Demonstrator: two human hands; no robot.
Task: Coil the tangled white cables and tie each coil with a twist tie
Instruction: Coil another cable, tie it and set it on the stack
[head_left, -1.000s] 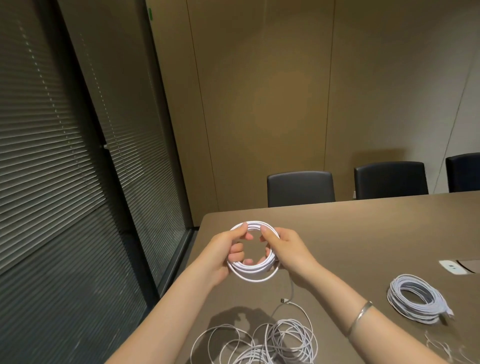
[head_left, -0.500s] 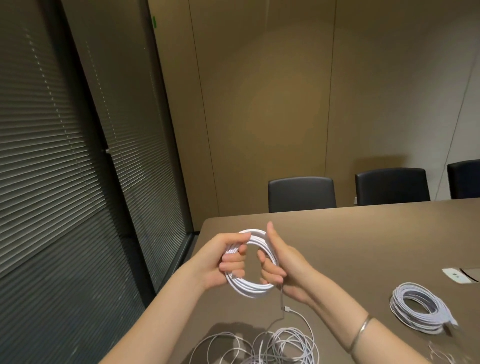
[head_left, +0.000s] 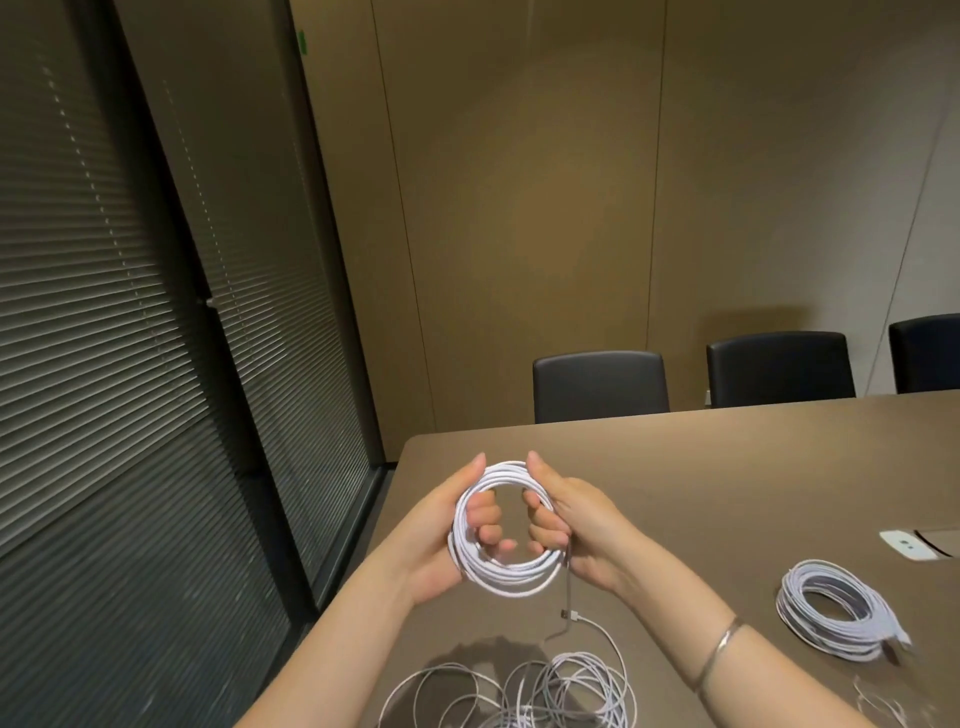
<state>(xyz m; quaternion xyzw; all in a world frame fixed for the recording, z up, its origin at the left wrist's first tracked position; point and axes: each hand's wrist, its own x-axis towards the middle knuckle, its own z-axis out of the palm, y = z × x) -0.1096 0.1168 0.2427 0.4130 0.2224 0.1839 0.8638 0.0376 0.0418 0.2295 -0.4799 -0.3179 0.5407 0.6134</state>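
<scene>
two cable coils (head_left: 506, 564) (head_left: 836, 616), one tangle (head_left: 524, 693), three chairs (head_left: 600, 385) (head_left: 779, 368) (head_left: 927, 353)

The room is dim and warm brown. A soft bright patch glows on the wall (head_left: 519, 171) above the table (head_left: 727, 467). The hands throw a dark shadow on the table, just below them (so the light comes from above). The blinds (head_left: 104, 338) left of the table stay dark, and their lines bend near the edge. The coil (head_left: 836, 608) at the table's right looks a bit smeared.
</scene>
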